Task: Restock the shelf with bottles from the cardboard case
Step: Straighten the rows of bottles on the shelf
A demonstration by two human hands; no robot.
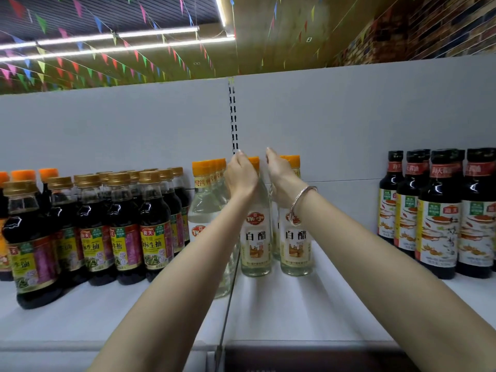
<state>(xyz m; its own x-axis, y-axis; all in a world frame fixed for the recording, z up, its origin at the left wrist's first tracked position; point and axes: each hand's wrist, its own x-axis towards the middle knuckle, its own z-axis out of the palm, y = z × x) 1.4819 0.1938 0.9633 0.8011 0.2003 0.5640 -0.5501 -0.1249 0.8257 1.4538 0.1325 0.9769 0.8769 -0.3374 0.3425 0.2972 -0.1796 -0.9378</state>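
The white shelf (308,312) runs the full width of the view, with a pale back panel (349,116) behind it and a slotted upright (233,116) marking where two bays meet. The stock is grouped by kind, presumably so each product keeps its own block: dark soy sauce bottles with gold caps (126,218) crowd the left bay, taller dark sauce bottles with black caps (434,213) stand at the far right, and clear vinegar bottles with orange caps (206,210) fill the middle beside the upright. A stretch of shelf between the vinegar and the right-hand dark bottles stands open, which looks like the room meant for more stock. Both arms reach in from below toward the vinegar. The left hand (240,174) is curled over the top of one front vinegar bottle (256,237), gripping it at the neck and cap, and the right hand (281,174), with a silver bangle (302,202) at the wrist, grips the neck of the neighbouring vinegar bottle (295,237) the same way. Holding by the necks likely lets the person set two at once and slide them upright into line. Both bottles stand on the shelf with labels facing out, just beside each other, right of the upright. The cardboard case is not in view.
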